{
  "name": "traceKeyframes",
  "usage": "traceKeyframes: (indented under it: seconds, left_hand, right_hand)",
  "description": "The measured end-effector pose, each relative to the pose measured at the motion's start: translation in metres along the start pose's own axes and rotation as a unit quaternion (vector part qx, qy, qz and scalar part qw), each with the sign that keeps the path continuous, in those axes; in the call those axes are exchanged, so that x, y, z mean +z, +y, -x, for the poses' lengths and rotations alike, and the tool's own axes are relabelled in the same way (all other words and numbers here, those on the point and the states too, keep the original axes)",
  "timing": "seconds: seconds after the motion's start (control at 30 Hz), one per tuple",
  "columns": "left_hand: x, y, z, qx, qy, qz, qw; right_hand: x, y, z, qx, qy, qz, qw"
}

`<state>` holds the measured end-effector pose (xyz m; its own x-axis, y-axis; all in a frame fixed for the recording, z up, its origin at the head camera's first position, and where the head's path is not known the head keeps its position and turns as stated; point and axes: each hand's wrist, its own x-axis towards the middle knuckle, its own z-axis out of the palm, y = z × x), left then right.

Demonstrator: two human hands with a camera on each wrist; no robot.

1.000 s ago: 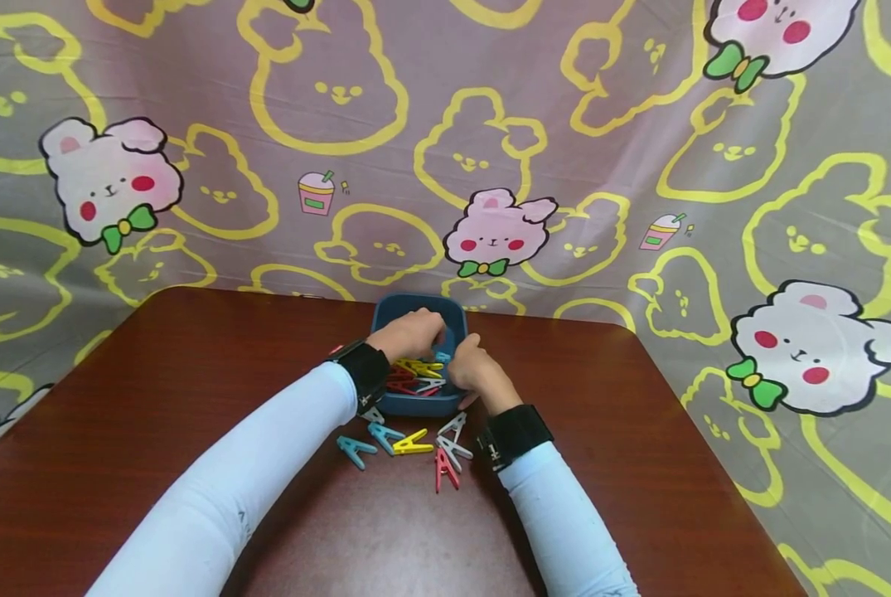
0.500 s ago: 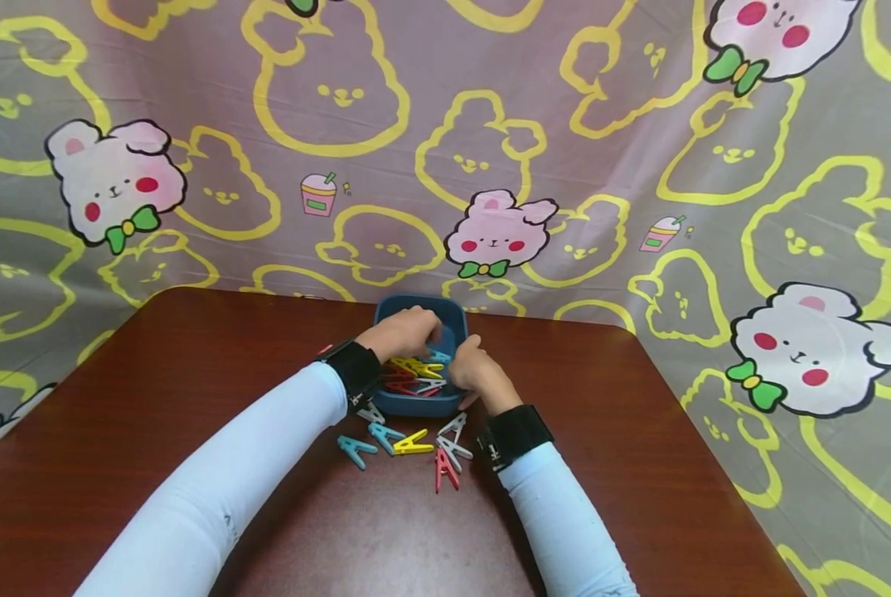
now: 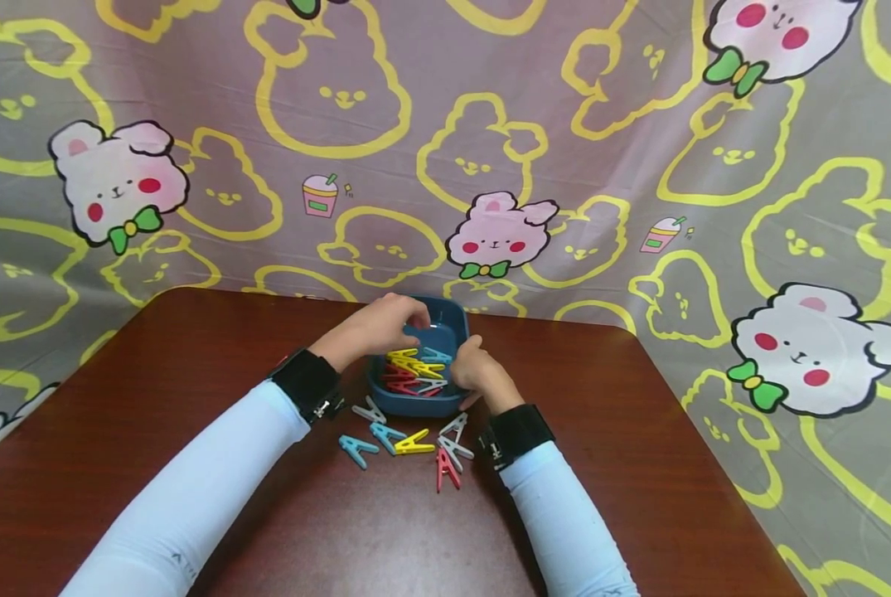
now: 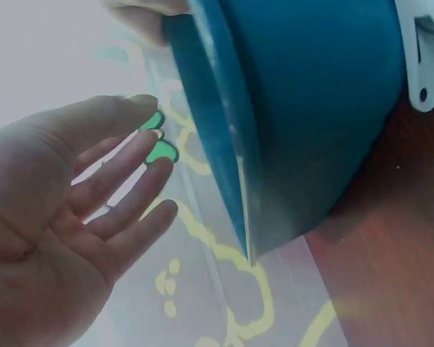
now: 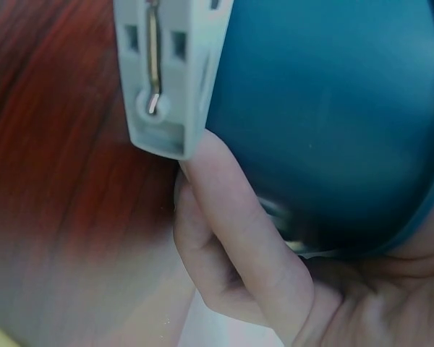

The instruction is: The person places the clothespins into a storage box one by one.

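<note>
Right hand (image 3: 481,370) grips right wall of blue round-cornered plastic bin (image 3: 415,406) near far edge of brown wooden table (image 3: 624,464); left hand (image 3: 380,326) loose, empty; bin likely light, stiff, best held by rim.

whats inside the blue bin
Yellow clothespins, red ones, a light blue one and a pale grey one lie toward the near end of the blue bin. The left hand hides some of its left side; whatever lies beneath the clothespins can't be seen.
</note>
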<state>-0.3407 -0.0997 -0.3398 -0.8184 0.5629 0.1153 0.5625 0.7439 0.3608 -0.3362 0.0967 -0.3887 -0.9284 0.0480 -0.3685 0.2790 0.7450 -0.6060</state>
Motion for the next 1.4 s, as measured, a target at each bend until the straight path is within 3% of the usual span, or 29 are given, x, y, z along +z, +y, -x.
traceKeyframes:
  seconds: [0.37, 0.7, 0.9, 1.07, 1.17, 1.3, 1.4]
  left_hand:
    - [-0.010, -0.017, 0.041, -0.012, 0.054, 0.054, 0.9970]
    - [-0.013, -0.027, 0.072, -0.001, 0.074, 0.075, 0.9945]
    - [-0.018, -0.036, 0.080, 0.006, 0.030, 0.084, 0.9960]
    - [-0.017, -0.049, 0.082, -0.009, -0.004, 0.086, 0.9962]
    - [-0.010, -0.057, 0.081, -0.023, -0.040, 0.087, 0.9951]
    - [0.006, -0.067, 0.079, -0.036, -0.107, 0.106, 0.9879]
    - [0.018, -0.070, 0.077, -0.038, -0.134, 0.118, 0.9832]
  right_hand:
    - [-0.001, 0.002, -0.001, -0.003, -0.004, -0.019, 0.9998]
    - [-0.006, 0.001, 0.002, -0.003, -0.015, -0.026, 0.9995]
    - [-0.008, 0.005, 0.000, -0.001, -0.016, -0.029, 0.9995]
    - [-0.011, 0.005, 0.000, 0.002, -0.012, -0.023, 0.9997]
    - [-0.012, 0.004, 0.000, 0.001, -0.010, -0.016, 0.9998]
    - [-0.011, 0.005, 0.001, 0.001, -0.014, -0.017, 0.9998]
    - [-0.008, 0.005, 0.001, -0.001, -0.012, -0.023, 0.9997]
